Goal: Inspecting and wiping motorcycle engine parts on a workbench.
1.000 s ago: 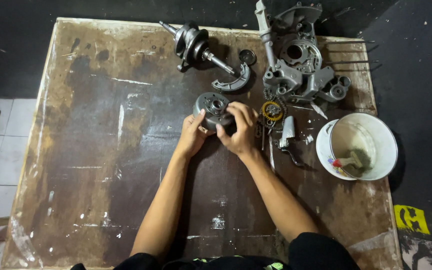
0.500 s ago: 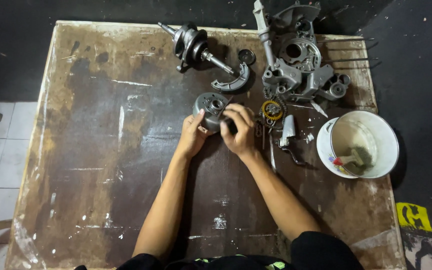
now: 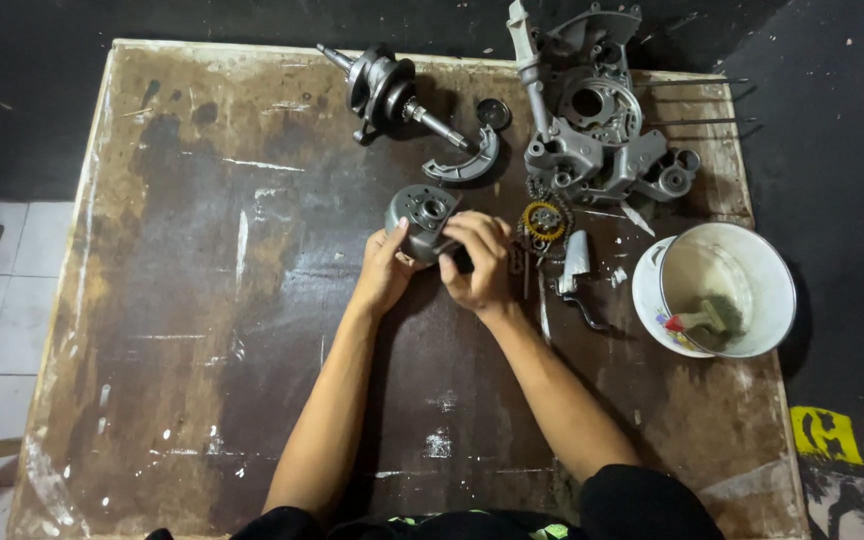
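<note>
A round grey metal engine part [image 3: 424, 213] with holes in its face rests on the worn table [image 3: 202, 300] near the middle. My left hand [image 3: 384, 272] grips its lower left side. My right hand [image 3: 477, 262] wraps the lower right side, fingers curled over a dark piece against it. What lies under my right fingers is hidden.
A crankshaft [image 3: 387, 88] and a curved metal shoe [image 3: 464, 165] lie at the back. A large grey engine casing [image 3: 592, 120] sits at the back right, with a yellow-ringed bearing [image 3: 544, 220] and a small metal lever [image 3: 574, 262] below it. A white bucket [image 3: 727, 290] stands at the right edge.
Both hands stay on the round part; my right fingers have shifted slightly over its right side. The view has drifted a little.
</note>
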